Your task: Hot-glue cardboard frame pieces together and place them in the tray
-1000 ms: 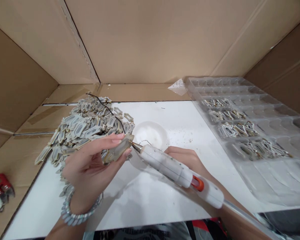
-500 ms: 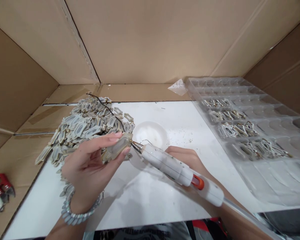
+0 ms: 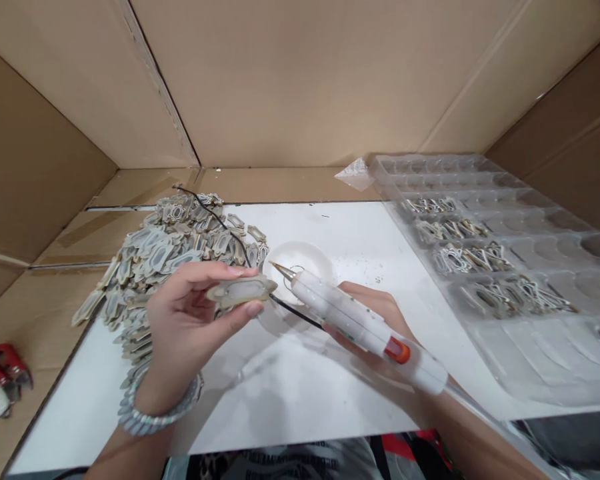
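Observation:
My left hand (image 3: pixel 195 313) pinches a small, pale, frame-shaped piece (image 3: pixel 245 289) between thumb and fingers. A black cord (image 3: pixel 295 310) runs from the piece's right end toward my right hand. Another length of it stretches over the pile at the back left. My right hand (image 3: pixel 365 320) is closed around a white pen-shaped tool (image 3: pixel 350 310) with a pointed metal tip and an orange switch. The tip is just right of the piece, apart from it, above a round white dish (image 3: pixel 325 267). Some right-hand fingers are hidden behind the tool.
A heap of similar frame-shaped pieces (image 3: pixel 155 250) covers the left of the white board (image 3: pixel 300 413). On the right lies a clear compartment tray (image 3: pixel 545 340) with metallic pieces in several compartments. Red-handled snips (image 3: pixel 10 367) lie far left. Cardboard walls (image 3: pixel 305 80) enclose the back and sides.
The tool's tip has drawn back from the piece's end. My left hand has turned the piece closer to level, and black cord now shows between the piece and my right hand.

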Available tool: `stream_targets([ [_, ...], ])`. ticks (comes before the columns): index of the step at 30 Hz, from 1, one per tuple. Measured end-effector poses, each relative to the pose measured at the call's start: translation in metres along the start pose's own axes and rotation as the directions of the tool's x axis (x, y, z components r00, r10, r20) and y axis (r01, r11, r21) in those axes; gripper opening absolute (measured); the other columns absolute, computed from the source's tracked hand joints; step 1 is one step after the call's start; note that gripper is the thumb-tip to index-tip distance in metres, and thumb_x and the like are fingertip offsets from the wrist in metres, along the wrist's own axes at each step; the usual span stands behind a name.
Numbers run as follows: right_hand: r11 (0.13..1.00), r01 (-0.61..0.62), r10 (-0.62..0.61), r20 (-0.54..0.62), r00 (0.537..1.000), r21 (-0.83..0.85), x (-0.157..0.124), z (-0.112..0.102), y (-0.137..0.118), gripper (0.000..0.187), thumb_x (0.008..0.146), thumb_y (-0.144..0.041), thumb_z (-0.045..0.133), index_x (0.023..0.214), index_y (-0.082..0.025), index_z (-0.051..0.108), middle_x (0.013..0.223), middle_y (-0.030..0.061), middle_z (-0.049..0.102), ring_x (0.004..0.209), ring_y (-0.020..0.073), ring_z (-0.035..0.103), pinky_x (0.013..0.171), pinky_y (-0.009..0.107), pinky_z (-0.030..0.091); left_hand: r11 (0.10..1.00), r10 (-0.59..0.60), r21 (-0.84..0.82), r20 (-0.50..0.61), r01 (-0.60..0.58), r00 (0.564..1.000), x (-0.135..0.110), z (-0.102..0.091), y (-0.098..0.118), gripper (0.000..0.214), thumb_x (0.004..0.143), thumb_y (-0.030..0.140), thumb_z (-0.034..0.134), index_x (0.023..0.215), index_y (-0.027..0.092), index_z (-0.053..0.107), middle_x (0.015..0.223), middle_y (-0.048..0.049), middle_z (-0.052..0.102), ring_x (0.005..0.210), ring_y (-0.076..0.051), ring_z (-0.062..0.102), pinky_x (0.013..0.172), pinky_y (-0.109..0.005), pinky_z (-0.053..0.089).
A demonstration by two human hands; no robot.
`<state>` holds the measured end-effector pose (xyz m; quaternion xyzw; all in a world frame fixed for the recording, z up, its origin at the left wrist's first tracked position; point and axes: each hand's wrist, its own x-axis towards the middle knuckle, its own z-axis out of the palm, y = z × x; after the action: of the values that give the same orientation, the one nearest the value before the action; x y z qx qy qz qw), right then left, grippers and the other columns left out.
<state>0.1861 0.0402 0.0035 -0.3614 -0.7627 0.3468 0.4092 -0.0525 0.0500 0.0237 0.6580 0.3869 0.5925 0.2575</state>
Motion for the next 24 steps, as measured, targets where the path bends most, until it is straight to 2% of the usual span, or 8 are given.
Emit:
stream_targets([
  [4,0.998,-0.058,0.057,-0.122,0.991,-0.007,0.000,-0.001,-0.003,0.021,0.085,-0.010,0.055,0.070,-0.022,0.048,0.076,0.0003,0.055,0.064,0.0139,0.055,0.055,0.026,0.041,0.994,-0.065,0.087,-0.081,0.072,0.995,0.003,-0.013,-0.003,0.029,0.071,0.009,0.080,0.091,0.022,0.063,0.091,-0.0009,0.074,0.090,-0.016,0.074,0.076,-0.025,0.063],
  [7,0.992,-0.127,0.121,-0.212,0.970,-0.015,0.001,0.000,-0.003,0.012,0.086,-0.018,0.060,0.077,-0.023,0.054,0.078,0.0018,0.059,0.068,0.0173,0.059,0.054,0.028,0.043,0.955,-0.043,0.280,-0.184,0.094,0.982,-0.004,-0.036,-0.008,0.033,0.066,0.014,0.084,0.088,0.020,0.060,0.088,-0.0023,0.073,0.089,-0.018,0.072,0.087,-0.033,0.061],
  [9,0.991,-0.129,0.119,-0.271,0.955,-0.020,0.001,0.002,0.000,0.008,0.086,-0.025,0.063,0.081,-0.024,0.056,0.078,0.0023,0.060,0.068,0.0189,0.060,0.055,0.030,0.044,0.925,-0.019,0.362,-0.263,0.117,0.965,-0.012,-0.053,-0.012,0.037,0.062,0.020,0.086,0.087,0.020,0.059,0.085,-0.0017,0.072,0.086,-0.019,0.071,0.087,-0.036,0.059],
  [12,0.983,-0.180,0.158,-0.377,0.913,-0.025,0.003,0.002,0.008,0.015,0.085,-0.034,0.064,0.076,-0.024,0.056,0.072,0.0012,0.058,0.061,0.0174,0.056,0.055,0.031,0.045,0.876,-0.090,0.401,-0.409,0.268,0.908,-0.026,-0.076,-0.015,0.041,0.058,0.025,0.086,0.085,0.022,0.054,0.082,-0.0013,0.071,0.085,-0.023,0.071,0.081,-0.038,0.060],
  [15,0.944,-0.319,0.321,-0.463,0.826,0.084,0.007,-0.002,0.015,0.015,0.081,-0.037,0.065,0.081,-0.025,0.056,0.061,-0.0033,0.049,0.049,0.0135,0.045,0.046,0.027,0.038,0.807,-0.197,0.403,-0.507,0.433,0.839,-0.038,-0.093,-0.016,0.042,0.058,0.028,0.085,0.085,0.022,0.054,0.085,-0.0030,0.071,0.091,-0.025,0.072,0.074,-0.034,0.059],
  [17,0.906,-0.375,0.423,-0.482,0.768,0.198,0.012,-0.007,0.020,0.017,0.080,-0.037,0.065,0.085,-0.026,0.053,0.058,-0.0054,0.044,0.047,0.0124,0.041,0.042,0.025,0.033,0.760,-0.229,0.426,-0.532,0.491,0.815,-0.045,-0.102,-0.018,0.043,0.058,0.031,0.085,0.087,0.022,0.054,0.088,-0.0039,0.072,0.093,-0.026,0.072,0.075,-0.035,0.059],
  [20,0.851,-0.390,0.522,-0.482,0.703,0.352,0.022,-0.018,0.028,0.024,0.073,-0.039,0.065,0.083,-0.025,0.048,0.066,-0.0049,0.044,0.049,0.0103,0.043,0.044,0.025,0.035,0.707,-0.246,0.489,-0.507,0.511,0.826,-0.054,-0.114,-0.028,0.047,0.061,0.040,0.083,0.092,0.023,0.053,0.092,-0.0053,0.073,0.095,-0.030,0.072,0.082,-0.043,0.059],
  [24,0.819,-0.422,0.569,-0.459,0.682,0.388,0.035,-0.033,0.039,0.029,0.066,-0.038,0.066,0.080,-0.024,0.045,0.070,-0.0050,0.044,0.047,0.0070,0.041,0.042,0.023,0.034,0.667,-0.262,0.563,-0.436,0.488,0.861,-0.063,-0.127,-0.042,0.049,0.065,0.043,0.081,0.099,0.023,0.051,0.093,-0.0062,0.075,0.098,-0.030,0.072,0.090,-0.046,0.057],
])
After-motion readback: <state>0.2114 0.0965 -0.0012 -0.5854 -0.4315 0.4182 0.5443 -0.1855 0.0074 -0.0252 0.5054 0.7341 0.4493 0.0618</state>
